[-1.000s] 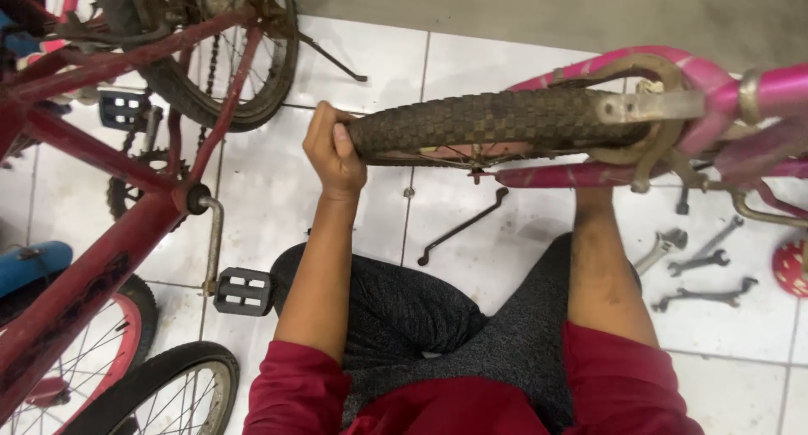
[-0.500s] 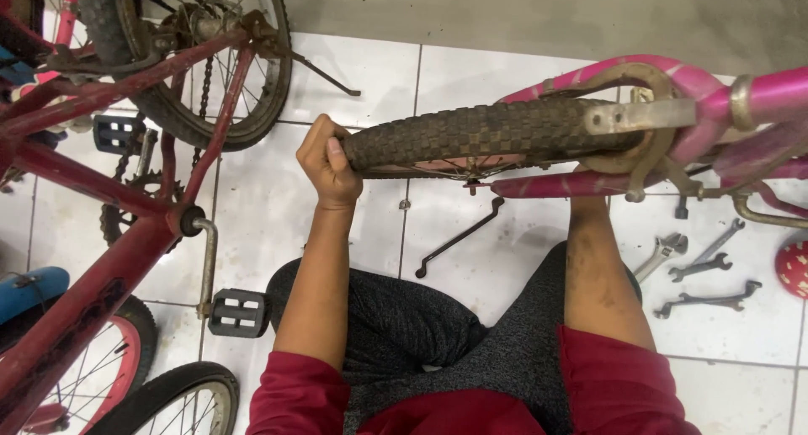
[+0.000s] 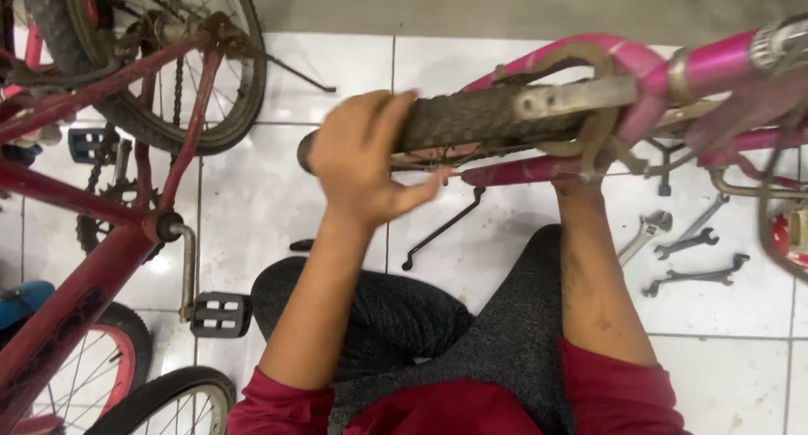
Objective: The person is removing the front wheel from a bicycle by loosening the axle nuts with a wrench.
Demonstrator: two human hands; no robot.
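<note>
A small pink bicycle (image 3: 707, 65) lies across in front of me, its worn knobbly tyre (image 3: 471, 119) pointing left. My left hand (image 3: 362, 161) is blurred with motion and lies over the near end of the tyre, fingers curled over the tread and thumb underneath. My right forearm (image 3: 593, 267) reaches up under the pink frame tube (image 3: 522, 172). The right hand itself is hidden behind that tube and the wheel. I sit on the floor in grey trousers and a dark red top.
A red bicycle (image 3: 76, 199) stands at left, with its rear wheel (image 3: 168, 73), crank and black pedal (image 3: 219, 315). Several spanners (image 3: 694, 277) lie on the white tiles at right. A thin black kickstand rod (image 3: 446, 226) lies under the tyre. More wheels (image 3: 160, 405) sit bottom left.
My left hand has slid from the tip of the tyre rightward over the tread and is now blurred. The view has come closer to the wheel.
</note>
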